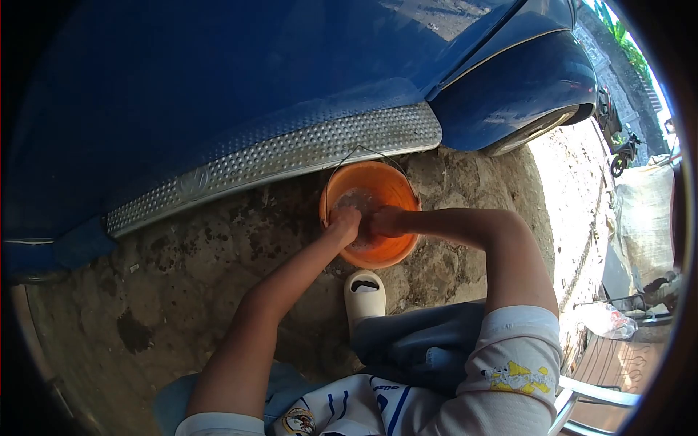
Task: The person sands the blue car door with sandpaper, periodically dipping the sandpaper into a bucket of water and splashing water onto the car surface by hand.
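An orange bucket (pixel 396 248) with a thin wire handle stands on the ground just in front of me. Cloudy, foamy water (pixel 358 196) lies inside it. My left hand (pixel 347 219) reaches down into the bucket with its fingers curled. Beside it, a little to the right, my right hand (pixel 388 221) is also in the bucket, its fingers bent downward and in shadow. The two hands are close together over the water. Whatever they grip, if anything, is hidden by the hands and the water.
A blue vehicle (pixel 240 65) with a dimpled metal running board (pixel 291 151) stands beyond the bucket, its wheel fender (pixel 520 91) to the right. My cream clog (pixel 365 301) rests close to the bucket. At right are a motorbike (pixel 624 154), a plastic bag (pixel 607 320) and a chair (pixel 600 392).
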The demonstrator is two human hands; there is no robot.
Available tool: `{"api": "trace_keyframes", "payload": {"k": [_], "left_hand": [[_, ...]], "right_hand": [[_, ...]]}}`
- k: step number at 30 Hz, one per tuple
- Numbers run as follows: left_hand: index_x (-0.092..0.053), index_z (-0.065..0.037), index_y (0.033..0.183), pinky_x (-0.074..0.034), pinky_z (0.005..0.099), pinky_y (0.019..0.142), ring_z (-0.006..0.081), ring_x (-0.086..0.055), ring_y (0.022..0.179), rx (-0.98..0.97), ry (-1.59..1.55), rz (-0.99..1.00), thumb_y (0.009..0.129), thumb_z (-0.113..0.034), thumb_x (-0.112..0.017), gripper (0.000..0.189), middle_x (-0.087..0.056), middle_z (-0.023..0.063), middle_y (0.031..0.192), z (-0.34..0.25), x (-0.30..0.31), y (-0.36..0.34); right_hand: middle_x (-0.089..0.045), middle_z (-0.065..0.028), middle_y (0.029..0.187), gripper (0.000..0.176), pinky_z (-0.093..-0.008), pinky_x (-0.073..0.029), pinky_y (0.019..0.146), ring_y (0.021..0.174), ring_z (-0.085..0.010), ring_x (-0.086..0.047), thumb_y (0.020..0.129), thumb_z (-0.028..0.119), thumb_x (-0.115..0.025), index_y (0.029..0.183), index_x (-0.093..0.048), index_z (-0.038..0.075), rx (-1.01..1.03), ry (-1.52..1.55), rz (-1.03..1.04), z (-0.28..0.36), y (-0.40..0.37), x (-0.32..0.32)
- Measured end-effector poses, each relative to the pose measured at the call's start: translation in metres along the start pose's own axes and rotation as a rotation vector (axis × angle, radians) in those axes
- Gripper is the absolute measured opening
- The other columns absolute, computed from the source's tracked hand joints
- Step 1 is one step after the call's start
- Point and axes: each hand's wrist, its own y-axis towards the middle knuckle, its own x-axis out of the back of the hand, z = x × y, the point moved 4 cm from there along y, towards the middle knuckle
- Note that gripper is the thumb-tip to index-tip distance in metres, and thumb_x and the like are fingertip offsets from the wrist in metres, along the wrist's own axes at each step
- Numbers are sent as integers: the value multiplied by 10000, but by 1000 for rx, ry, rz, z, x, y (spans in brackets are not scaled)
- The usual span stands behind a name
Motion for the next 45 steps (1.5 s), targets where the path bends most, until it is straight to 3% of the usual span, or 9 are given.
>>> {"api": "trace_keyframes", "payload": {"k": [3, 11, 13, 20, 27, 29, 34, 40, 45], "left_hand": [[-783, -73, 1115, -613, 429, 844, 294, -741, 1076, 24, 0, 47, 911, -118, -653, 246, -761, 152, 1155, 0, -5, 6], [-804, -62, 1022, -559, 440, 966, 358, -656, 1183, -130, 102, -209, 847, -95, -713, 200, -681, 223, 1281, -2, 2, -6], [-748, -62, 1195, -578, 424, 932, 326, -669, 1195, -62, 116, 28, 910, -148, -661, 310, -733, 149, 1155, -4, -5, 3], [-749, -57, 1097, -610, 434, 807, 329, -744, 986, -71, -64, -82, 880, -129, -663, 244, -740, 144, 1108, 3, -22, 10], [-678, -5, 1138, -594, 432, 777, 351, -735, 937, -293, -101, -480, 841, -90, -660, 310, -721, 208, 1057, 12, 16, -2], [-606, 16, 1207, -577, 449, 828, 375, -716, 977, -288, -222, -444, 865, -68, -659, 356, -706, 228, 1079, 15, 56, -16], [-509, -30, 1187, -525, 464, 811, 372, -685, 925, -322, -525, -462, 982, -110, -641, 257, -679, 169, 973, 42, 96, -12], [-435, -67, 1396, -552, 408, 881, 262, -651, 964, -192, -1006, -420, 997, -173, -692, 486, -580, 146, 1275, 61, 107, -15], [-458, -90, 1452, -590, 387, 910, 250, -642, 1021, -344, -785, -529, 877, -146, -821, 682, -468, 140, 1415, 45, 130, -50]], "right_hand": [[-766, -125, 929, 214, -444, -604, 835, 926, -346, -749, 917, 227, -617, 957, -793, 111, -175, 168, -72, -9, -12, 16], [-763, -107, 950, 192, -446, -591, 821, 913, -318, -742, 920, 274, -701, 949, -766, 96, -307, 505, -283, -15, -1, 16], [-761, -99, 958, 190, -438, -589, 821, 921, -302, -740, 922, 272, -705, 961, -763, 95, -281, 601, -315, -17, 4, 12], [-753, -72, 986, 190, -410, -580, 820, 946, -248, -729, 927, 265, -723, 1003, -755, 93, -201, 937, -439, -30, 4, 8], [-746, -44, 1013, 201, -381, -572, 819, 972, -193, -719, 933, 258, -740, 1046, -746, 91, -114, 1321, -507, -18, 0, -20], [-704, 15, 1083, 261, -300, -548, 823, 987, -87, -656, 947, 199, -757, 1170, -681, 84, -368, 1289, -192, -35, -9, -1], [-677, 3, 1115, 474, -279, -584, 851, 938, -90, -676, 932, 211, -791, 1328, -551, 111, -345, 1973, -354, -32, -61, 56], [-629, -46, 1206, 759, -343, -609, 935, 1128, -183, -674, 834, 71, -862, 1461, -435, 105, -258, 2016, -579, -38, -97, 62], [-579, -70, 1292, 884, -331, -612, 920, 1035, -185, -700, 805, -19, -857, 1537, -374, 92, -280, 1908, -733, -37, -108, 56]]}}
